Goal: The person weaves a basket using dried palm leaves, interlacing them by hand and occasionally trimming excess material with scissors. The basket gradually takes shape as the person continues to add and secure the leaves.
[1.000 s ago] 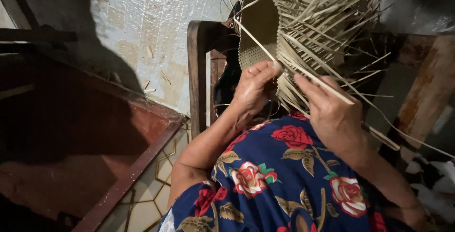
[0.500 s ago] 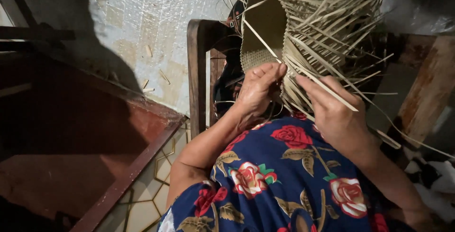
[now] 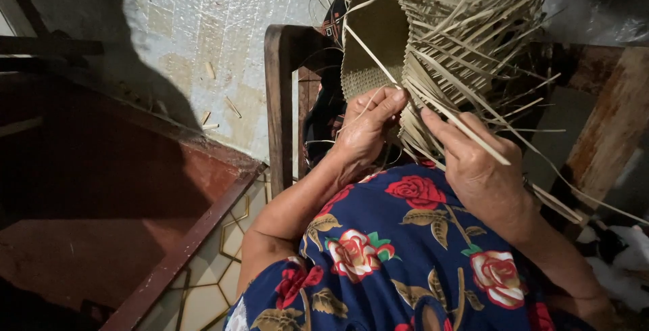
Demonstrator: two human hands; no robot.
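Your left fingers (image 3: 378, 104) are pinching the half-woven pale straw basket (image 3: 378, 40) rim; right fingers (image 3: 446, 128), just beside, are closing on a loose strip (image 3: 466, 131), which risks kinking if bent sharply.

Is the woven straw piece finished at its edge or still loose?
Still loose: the woven straw piece has many unwoven strands fanning outward from its edge.

The half-woven pale straw basket (image 3: 405, 47) runs off the top edge. Its loose strands hide the right hand's (image 3: 483, 172) fingertips. At lower right, the white crumpled heap (image 3: 625, 263) is too blurred to identify.
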